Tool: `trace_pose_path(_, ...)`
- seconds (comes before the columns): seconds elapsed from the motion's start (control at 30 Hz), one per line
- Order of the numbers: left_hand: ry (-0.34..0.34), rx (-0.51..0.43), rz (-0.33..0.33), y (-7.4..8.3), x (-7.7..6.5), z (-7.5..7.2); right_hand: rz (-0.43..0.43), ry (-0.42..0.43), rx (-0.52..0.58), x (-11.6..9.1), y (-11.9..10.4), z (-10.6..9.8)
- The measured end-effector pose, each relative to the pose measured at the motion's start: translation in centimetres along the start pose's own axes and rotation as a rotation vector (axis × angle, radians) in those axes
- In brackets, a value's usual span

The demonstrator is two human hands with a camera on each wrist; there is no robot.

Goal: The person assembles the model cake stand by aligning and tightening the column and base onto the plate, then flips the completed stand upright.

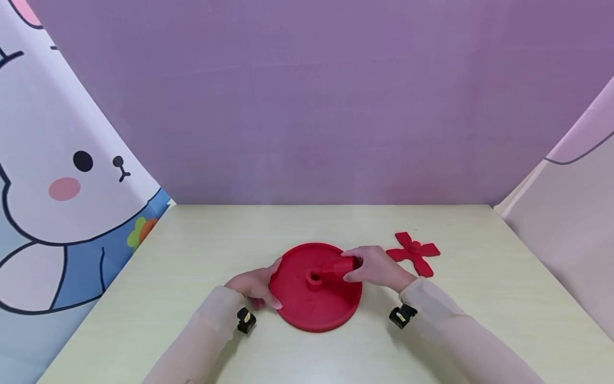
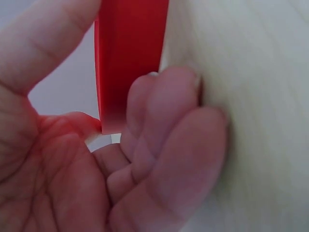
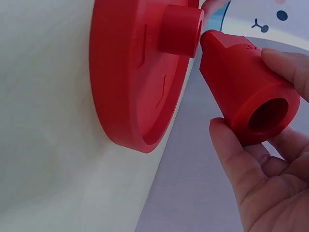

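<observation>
Right grip pinched a red tapered plastic tube; left grip, half-curled, held a red plastic disc at nine o'clock — slackening could let it skid.

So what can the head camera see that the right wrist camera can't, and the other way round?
Only the head view shows the red four-armed piece on the table and both pale sleeves.

Only the right wrist view shows small marks on the red tube and thin lines inside the red disc.

Both show the right hand holding that tube, the disc with its middle post, and the cartoon picture.
</observation>
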State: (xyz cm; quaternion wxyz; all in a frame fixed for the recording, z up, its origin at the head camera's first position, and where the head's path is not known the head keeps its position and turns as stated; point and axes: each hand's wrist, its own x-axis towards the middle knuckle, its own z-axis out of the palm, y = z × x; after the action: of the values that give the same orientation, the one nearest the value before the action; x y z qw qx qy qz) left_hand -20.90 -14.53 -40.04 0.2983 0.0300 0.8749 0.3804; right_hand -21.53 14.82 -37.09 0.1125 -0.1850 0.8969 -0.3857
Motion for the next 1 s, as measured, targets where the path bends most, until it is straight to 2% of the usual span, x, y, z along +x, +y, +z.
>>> trace_pose_path(0.27,-0.009,0.008,0.006,0.1,0.1,-0.1,-0.027,-0.032,-0.037,0.7,-0.7,-0.4)
trace_pose_path(0.4,-0.01,0.008,0.004,0.0,0.2,-0.1,-0.016,-0.025,0.002,0.9,-1.1,-0.5)
trace_pose_path(0.73,-0.005,-0.008,0.0,-0.2,0.3,0.0,0.008,0.032,0.096,1.9,-2.5,0.3)
trace_pose_path(1.0,-0.012,-0.005,0.017,-0.2,0.0,0.0,-0.035,0.052,0.061,2.6,-3.2,1.1)
